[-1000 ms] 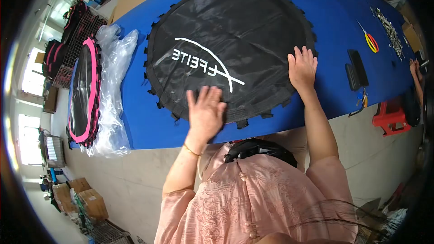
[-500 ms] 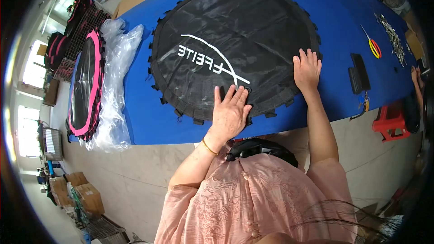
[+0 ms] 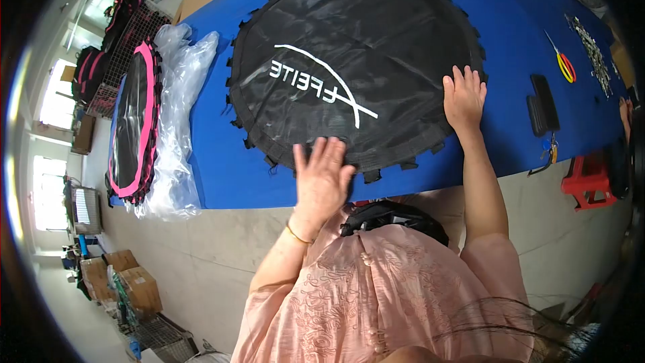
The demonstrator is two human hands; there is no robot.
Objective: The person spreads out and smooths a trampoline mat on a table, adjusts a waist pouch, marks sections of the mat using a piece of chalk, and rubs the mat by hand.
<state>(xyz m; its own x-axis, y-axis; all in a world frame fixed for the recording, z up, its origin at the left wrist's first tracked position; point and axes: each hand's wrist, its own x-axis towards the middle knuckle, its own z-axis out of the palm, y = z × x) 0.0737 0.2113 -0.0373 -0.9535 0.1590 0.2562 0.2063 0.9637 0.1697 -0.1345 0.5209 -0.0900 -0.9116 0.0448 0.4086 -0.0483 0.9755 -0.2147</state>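
A large round black trampoline mat [image 3: 376, 40] with loops around its rim lies on a blue table [image 3: 222, 185]. White lettering [image 3: 306, 81] and a curved white line mark its surface, the letters appearing reversed. My left hand [image 3: 321, 178] is over the mat's near edge, fingers spread and slightly blurred; whether it touches the fabric I cannot tell. Flat against the right edge of the mat rests my right hand [image 3: 464, 102], its fingers extended. Neither hand grips anything.
On the left are clear plastic wrapping [image 3: 176, 128] and a pink-rimmed black mat [image 3: 134, 124]. To the right lie a black case [image 3: 543, 104], scissors [image 3: 564, 66] and a pile of small metal pieces [image 3: 591, 54]. A red stool [image 3: 588, 181] stands beyond the near edge.
My left hand has slid left along the near edge, away from the white line's end. My right hand stays on the mat's right side. The whole view has shifted slightly.
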